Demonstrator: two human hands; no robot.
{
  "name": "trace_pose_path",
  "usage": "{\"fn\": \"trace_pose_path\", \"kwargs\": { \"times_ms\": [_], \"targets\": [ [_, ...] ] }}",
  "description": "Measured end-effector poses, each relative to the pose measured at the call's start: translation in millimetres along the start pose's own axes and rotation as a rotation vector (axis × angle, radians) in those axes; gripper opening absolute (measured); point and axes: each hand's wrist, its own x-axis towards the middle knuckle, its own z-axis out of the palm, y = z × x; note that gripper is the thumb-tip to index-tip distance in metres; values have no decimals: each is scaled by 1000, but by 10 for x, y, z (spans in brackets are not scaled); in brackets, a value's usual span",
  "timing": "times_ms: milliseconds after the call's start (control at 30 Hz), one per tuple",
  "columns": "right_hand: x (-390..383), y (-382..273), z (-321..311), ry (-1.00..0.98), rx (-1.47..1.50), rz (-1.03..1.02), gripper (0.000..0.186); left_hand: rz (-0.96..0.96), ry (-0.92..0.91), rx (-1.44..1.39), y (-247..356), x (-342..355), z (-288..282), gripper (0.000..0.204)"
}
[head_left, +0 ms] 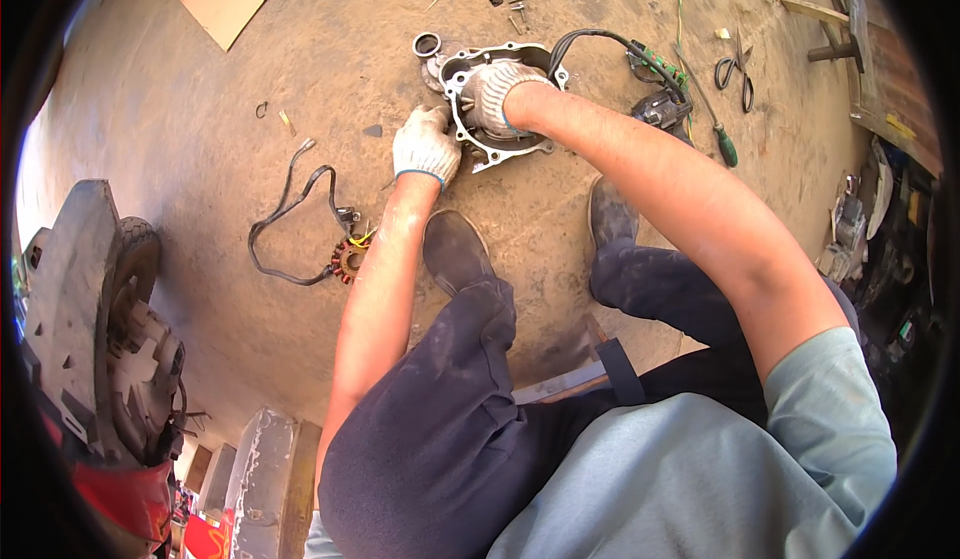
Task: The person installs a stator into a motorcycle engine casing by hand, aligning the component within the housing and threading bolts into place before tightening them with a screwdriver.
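A grey metal engine cover (492,149), open and deep, with bolt holes around its rim, lies on the ground in front of my shoes. My left hand (426,145), in a white knitted glove, is closed on the cover's left side, fingers curled at the rim. My right hand (495,94), gloved too, reaches down into the cover; its fingers are hidden, so any hold cannot be seen. Small brass-coloured pieces show beside that hand. A round metal ring (427,45) sticks out at the cover's far left corner.
A copper-wound stator (350,259) with a black cable lies left of my left forearm. Right of the cover are a green power tool (660,94), a green-handled screwdriver (725,147) and scissors (740,74). Several bolts (518,4) lie beyond. A scooter (85,309) stands left.
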Motion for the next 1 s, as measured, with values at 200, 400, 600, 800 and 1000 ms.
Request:
{"fn": "trace_pose_path", "kwargs": {
  "times_ms": [200,400,600,800,1000],
  "targets": [
    [-318,-96,-326,-43,-247,-40,41,-21,-43,10,-17,-11,-55,24],
    [-532,-49,-446,47,-199,-89,31,-78,-3,32,8,-108,-235,23],
    [-501,-44,-265,146,-197,-153,26,118,130,118,100,-137,-205,26],
    [-293,192,-155,78,-50,-173,27,129,62,158,112,-72,-169,24],
    [-315,402,-208,189,387,-207,38,-131,-47,-185,-2,-230,-203,28]
  ]
}}
